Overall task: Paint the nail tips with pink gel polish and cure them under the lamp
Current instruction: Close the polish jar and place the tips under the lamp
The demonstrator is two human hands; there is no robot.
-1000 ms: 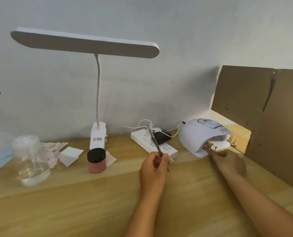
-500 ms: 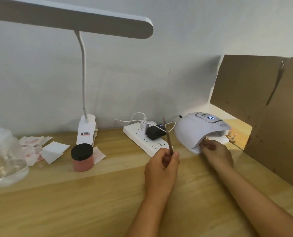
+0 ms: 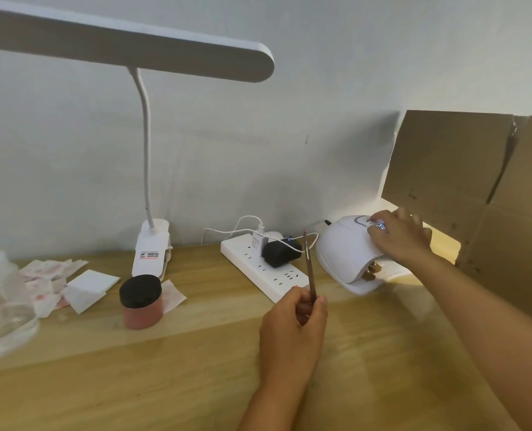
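- Across the bottom of the view, we see the wooden worktop (image 3: 196, 368) carrying everything, with a cardboard panel (image 3: 476, 188) standing along its right side.
- A white clip-on desk lamp (image 3: 134, 48) reaches over the left half, its clamp at the back by the wall.
- The white curing lamp (image 3: 345, 250) sits at the back right, just beside a white power strip (image 3: 258, 270) that holds a black adapter (image 3: 278, 255).
- A clear glass jar (image 3: 3, 306) stands at the far left.
- Our right hand (image 3: 399, 236) rests on top of the curing lamp, fingers spread on its lit control panel and gripping nothing.
- Our left hand (image 3: 292, 334) is in front of the power strip, fingers clamped on a thin brush (image 3: 308, 265) held upright.
- The pink gel polish jar (image 3: 142, 301), black lid on, stands near the desk lamp's clamp, among white wipes (image 3: 87, 286).
- The nail tips (image 3: 371, 271) show in the curing lamp's mouth, too small for us to make out further.
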